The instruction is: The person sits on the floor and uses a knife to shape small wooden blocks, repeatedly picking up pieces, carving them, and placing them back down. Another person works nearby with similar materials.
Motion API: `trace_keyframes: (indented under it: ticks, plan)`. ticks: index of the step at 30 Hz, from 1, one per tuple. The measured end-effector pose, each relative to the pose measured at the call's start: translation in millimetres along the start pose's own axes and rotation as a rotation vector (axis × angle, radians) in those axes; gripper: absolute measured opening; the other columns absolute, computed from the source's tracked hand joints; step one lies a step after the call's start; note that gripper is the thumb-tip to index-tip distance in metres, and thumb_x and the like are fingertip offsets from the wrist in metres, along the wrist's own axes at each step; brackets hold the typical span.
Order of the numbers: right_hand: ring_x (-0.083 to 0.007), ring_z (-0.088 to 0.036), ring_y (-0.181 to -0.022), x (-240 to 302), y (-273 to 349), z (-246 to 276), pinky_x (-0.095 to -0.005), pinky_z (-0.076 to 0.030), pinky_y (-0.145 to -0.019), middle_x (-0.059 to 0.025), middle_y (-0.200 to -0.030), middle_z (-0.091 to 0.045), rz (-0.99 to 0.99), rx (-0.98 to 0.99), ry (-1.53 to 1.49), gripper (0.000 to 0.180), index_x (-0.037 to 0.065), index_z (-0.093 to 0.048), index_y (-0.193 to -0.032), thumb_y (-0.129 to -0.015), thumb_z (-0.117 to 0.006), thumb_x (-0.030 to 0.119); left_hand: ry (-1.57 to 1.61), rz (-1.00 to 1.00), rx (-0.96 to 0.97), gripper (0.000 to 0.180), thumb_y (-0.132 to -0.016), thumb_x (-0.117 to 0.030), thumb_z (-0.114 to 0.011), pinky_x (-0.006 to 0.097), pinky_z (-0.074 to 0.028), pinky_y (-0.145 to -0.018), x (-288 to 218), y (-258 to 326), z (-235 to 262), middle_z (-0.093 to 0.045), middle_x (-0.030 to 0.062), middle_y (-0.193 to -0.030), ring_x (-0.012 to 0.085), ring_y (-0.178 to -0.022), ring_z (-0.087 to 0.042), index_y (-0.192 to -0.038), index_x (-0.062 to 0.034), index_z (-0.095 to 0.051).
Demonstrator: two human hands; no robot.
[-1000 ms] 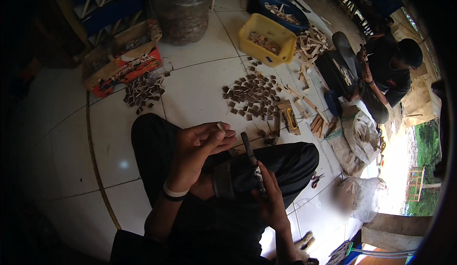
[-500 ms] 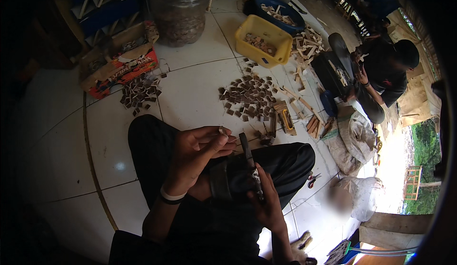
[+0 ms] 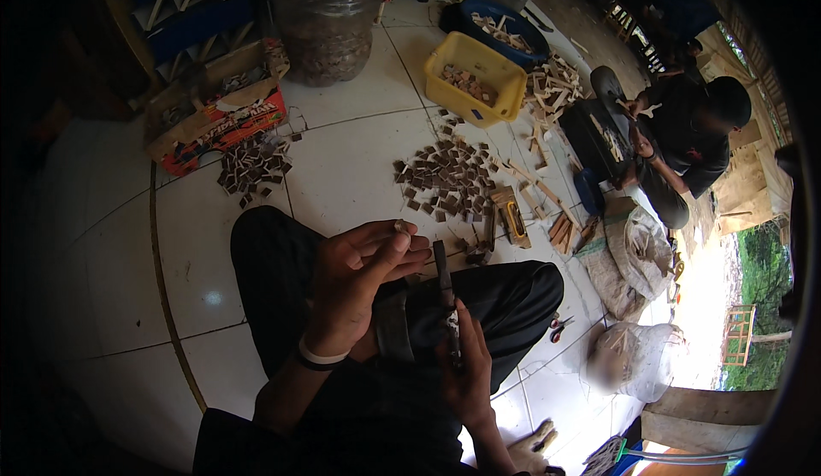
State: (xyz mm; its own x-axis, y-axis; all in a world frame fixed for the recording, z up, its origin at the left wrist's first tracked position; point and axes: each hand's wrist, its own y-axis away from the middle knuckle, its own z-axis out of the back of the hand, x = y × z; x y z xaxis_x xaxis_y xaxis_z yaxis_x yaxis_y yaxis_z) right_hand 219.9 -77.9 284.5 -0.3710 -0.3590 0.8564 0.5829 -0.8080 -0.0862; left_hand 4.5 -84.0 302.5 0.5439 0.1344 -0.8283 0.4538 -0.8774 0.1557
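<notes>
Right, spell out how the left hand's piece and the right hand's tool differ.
The piece is far shorter than the long, narrow tool. The left hand pinches the piece; the right hand grips the tool's lower end. The piece looks paler than the tool's dark upper end. Both are held.

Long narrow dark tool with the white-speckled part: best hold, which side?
Grip the long narrow dark tool by its white-speckled near part, coming from the near right, where the right hand wraps it. That part lies nearest the body; the slim, blunt-ended part points away. The left hand is close on the other side, so approaching from there would probably be crowded.
</notes>
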Motion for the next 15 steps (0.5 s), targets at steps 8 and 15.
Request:
trace_keyframes:
  ticks: [8, 15]
  plan:
    - [-0.0325, -0.066, -0.101, 2.6, 1.2, -6.4, -0.0377, -0.053, -0.088, -0.0216, -0.118, -0.061, 0.005, -0.048, -0.006, 0.067, 0.001, -0.044, -0.158, -0.094, -0.06, -0.011, -0.13, 0.03, 0.089, 0.03, -0.104, -0.016, -0.068, 0.039, -0.063, -0.097, -6.5, -4.8, 3.0, -0.075, 0.0209, -0.109, 0.0259, -0.105, -0.076, -0.119, 0.0106, -0.068]
    - [-0.0266, -0.067, -0.109, -1.3, 0.8, -6.4, -0.0346, -0.051, -0.097, -0.0188, -0.124, -0.064, 0.028, -0.017, -0.026, 0.065, -0.004, -0.041, -0.158, -0.096, -0.06, -0.007, -0.107, -0.029, 0.089, 0.044, -0.103, -0.018, -0.07, 0.04, -0.059, -0.102, -4.0, -2.2, -3.1, -0.074, 0.0179, -0.112, 0.0251, -0.108, -0.074, -0.137, 0.0053, -0.058]
